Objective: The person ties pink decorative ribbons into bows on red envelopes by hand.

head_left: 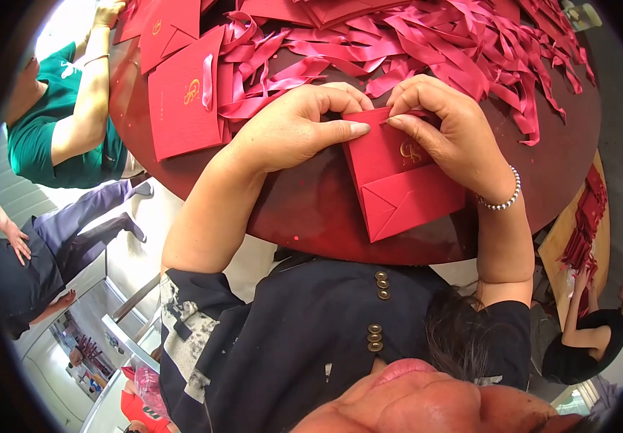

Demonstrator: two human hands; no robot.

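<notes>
A small red paper bag [398, 173] with a gold logo lies flat at the near part of the dark red round table, its folded bottom toward my body. My left hand [311, 123] pinches the bag's top left edge, thumb on the front and fingers behind. On the right, my right hand [441, 130] has thumb and index finger pressed together at the top edge, near the logo. Whatever small piece sits in that right pinch is too small to make out. Pink ribbons [412, 43] lie in a heap just beyond both hands.
Red bags [185, 94] with gold logos are stacked at the left of the table [297, 209]. A person in green [66, 123] is at the left edge. Another person in black [585, 346] handles red items at a wooden table [553, 252] on the right.
</notes>
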